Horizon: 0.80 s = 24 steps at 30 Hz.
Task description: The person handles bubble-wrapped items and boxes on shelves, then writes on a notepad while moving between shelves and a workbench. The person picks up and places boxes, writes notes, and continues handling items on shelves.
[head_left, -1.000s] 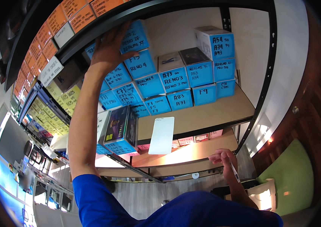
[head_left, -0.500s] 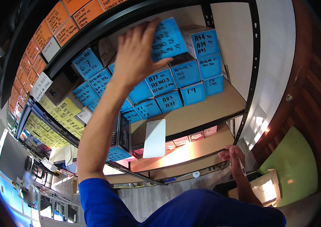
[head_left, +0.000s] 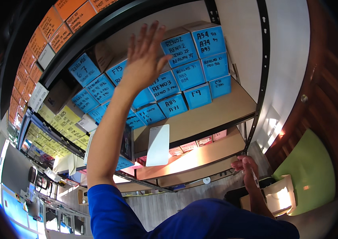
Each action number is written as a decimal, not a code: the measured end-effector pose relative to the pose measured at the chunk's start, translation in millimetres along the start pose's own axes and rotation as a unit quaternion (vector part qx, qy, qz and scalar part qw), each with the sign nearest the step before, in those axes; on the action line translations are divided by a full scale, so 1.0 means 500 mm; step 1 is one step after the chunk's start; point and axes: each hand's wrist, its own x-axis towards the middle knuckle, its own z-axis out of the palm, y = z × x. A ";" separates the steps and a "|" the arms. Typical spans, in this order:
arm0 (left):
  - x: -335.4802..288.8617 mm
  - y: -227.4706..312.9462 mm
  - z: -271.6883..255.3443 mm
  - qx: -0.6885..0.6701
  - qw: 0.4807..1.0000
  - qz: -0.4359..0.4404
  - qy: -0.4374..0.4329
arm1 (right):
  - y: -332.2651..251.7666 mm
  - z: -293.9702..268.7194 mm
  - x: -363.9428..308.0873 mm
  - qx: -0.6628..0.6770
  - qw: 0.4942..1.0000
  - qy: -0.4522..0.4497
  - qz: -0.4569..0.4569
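Note:
My left hand (head_left: 144, 59) is raised before the upper shelf, fingers spread and nothing held. Just right of its thumb, a blue-fronted cardboard box (head_left: 180, 48) sits on top of the stack, beside another blue-fronted box (head_left: 208, 41). More blue-fronted boxes with handwriting, such as one lower box (head_left: 198, 96), are piled around and below; my hand and forearm hide some of them. Low on the right, my right hand (head_left: 247, 167) is closed around a thin, pale pen (head_left: 255, 180).
A white card (head_left: 158, 145) hangs over the shelf's front edge. Orange-fronted boxes (head_left: 61, 36) fill the upper left, with yellow-labelled boxes (head_left: 57, 115) below. A black metal post (head_left: 261, 67) bounds the shelf at right. A green chair back (head_left: 310, 175) stands near an open carton (head_left: 280, 199).
The blue-fronted box my left hand was touching, tilted, now sits level in the top row. My left hand has come off it with fingers spread. The view has shifted slightly.

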 end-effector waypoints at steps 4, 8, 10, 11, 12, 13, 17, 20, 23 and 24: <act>-0.085 -0.081 -0.142 0.094 0.994 -0.052 -0.022 | 0.015 -0.007 0.011 0.024 1.000 0.010 -0.001; -0.213 -0.150 -0.182 0.158 0.980 -0.068 -0.099 | 0.029 -0.001 0.025 0.020 1.000 -0.011 0.007; -0.237 -0.138 -0.164 0.173 0.979 -0.031 -0.108 | 0.020 0.011 0.030 0.004 1.000 -0.027 0.002; -0.245 -0.138 -0.151 0.207 0.969 -0.035 -0.132 | 0.010 0.017 0.030 -0.008 0.999 -0.033 -0.006; -0.248 -0.137 -0.141 0.204 0.968 -0.046 -0.141 | 0.003 0.025 0.030 -0.020 0.999 -0.038 -0.014; -0.247 -0.137 -0.132 0.202 0.967 -0.056 -0.148 | -0.001 0.033 0.031 -0.016 0.999 -0.038 -0.022; -0.242 -0.160 -0.103 0.209 0.965 -0.072 -0.142 | -0.003 0.059 0.016 -0.002 0.998 -0.013 -0.054; -0.223 -0.180 -0.101 0.202 0.971 -0.069 -0.103 | -0.002 0.075 -0.017 -0.007 0.998 0.005 -0.055; -0.196 -0.194 -0.110 0.182 0.977 -0.063 -0.086 | -0.004 0.108 -0.063 -0.003 0.999 0.020 -0.039; -0.188 -0.191 -0.114 0.175 0.979 -0.064 -0.087 | -0.005 0.121 -0.079 0.000 0.999 0.024 -0.032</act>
